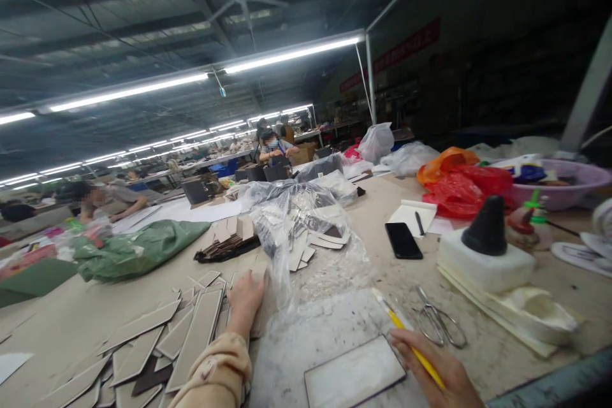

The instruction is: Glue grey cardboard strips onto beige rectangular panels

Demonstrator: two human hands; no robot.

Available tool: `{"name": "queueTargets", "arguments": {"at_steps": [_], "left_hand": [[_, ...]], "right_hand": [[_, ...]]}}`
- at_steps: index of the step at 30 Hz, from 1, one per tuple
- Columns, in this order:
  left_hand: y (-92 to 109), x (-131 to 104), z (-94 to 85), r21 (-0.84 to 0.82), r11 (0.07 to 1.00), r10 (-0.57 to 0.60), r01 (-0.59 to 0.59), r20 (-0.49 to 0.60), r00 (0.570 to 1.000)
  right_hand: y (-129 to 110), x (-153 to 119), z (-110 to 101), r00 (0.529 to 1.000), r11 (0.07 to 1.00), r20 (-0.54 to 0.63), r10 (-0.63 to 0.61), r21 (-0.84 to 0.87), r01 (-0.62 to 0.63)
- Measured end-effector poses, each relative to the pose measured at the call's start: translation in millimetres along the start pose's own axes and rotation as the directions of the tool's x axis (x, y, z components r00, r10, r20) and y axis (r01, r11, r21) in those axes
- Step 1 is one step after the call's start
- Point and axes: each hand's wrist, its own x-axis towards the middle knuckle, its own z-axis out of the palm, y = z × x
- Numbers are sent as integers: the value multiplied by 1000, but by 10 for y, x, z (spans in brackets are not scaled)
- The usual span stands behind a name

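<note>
Left hand (245,298) lies flat, fingers apart, on a heap of long grey cardboard strips (191,338) spread leftward over the beige worktable (71,319); it clamps nothing. Strips' long axes run mostly away from the person, tilted right. Just right, a clear plastic bag of cut card pieces (306,236) touches the fingertips. Nearer, 1 flat white rectangular panel with a dark edge (354,373) lies between both hands, long axis crosswise, closer to the right hand (437,366), which is closed on a yellow brush handle (411,344). Steel scissors (437,322) lie just beyond. Right palm is cut off below.
</note>
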Motion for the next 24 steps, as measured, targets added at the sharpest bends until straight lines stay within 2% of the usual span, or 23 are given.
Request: {"name": "queueTargets", "arguments": {"at_steps": [4, 7, 9, 11, 12, 13, 15, 17, 19, 21, 22, 24], "left_hand": [[-70, 48, -47, -257, 966, -37, -3, -150, 988], [-91, 75, -115, -443, 893, -35, -86, -259, 965], [-78, 43, -181, -562, 800, 15, -209, -331, 944], [-41, -69, -268, -638, 658, 109, -400, -445, 889], [-14, -163, -319, -629, 586, 183, -511, -512, 839], [20, -282, -371, -583, 520, 279, -624, -574, 770], [110, -587, -465, -412, 412, 524, -813, -623, 581], [221, -939, -516, -247, 269, 732, -931, -576, 364], [338, -1273, -503, -154, 127, 849, -980, -494, 188], [446, -1535, -429, -110, 8, 888, -994, -456, 57], [492, -1630, -377, -94, -38, 889, -995, -457, 9], [564, -1749, -270, -63, -84, 875, -995, -482, -43]], "right_hand": [[-91, -4, 35, 993, 994, -98, 68, 91, -59], [-103, 11, 1, 997, 994, -74, 25, 104, -17], [-85, 20, -37, 999, 995, -33, -29, 92, 32], [-63, 21, -67, 997, 994, -3, -77, 74, 77], [-56, 21, -74, 996, 994, 8, -90, 62, 90], [-54, 20, -75, 995, 995, 14, -95, 44, 95], [-71, 19, -61, 996, 996, 24, -91, -3, 91], [-115, 19, -29, 997, 997, 25, -71, -27, 72], [-179, 13, 12, 999, 1000, 17, -31, 1, 31], [-243, -1, 55, 1000, 998, 6, 25, 62, -25], [-267, -11, 76, 999, 995, 2, 48, 84, -48], [-284, -35, 114, 997, 993, -12, 73, 94, -71]]}}
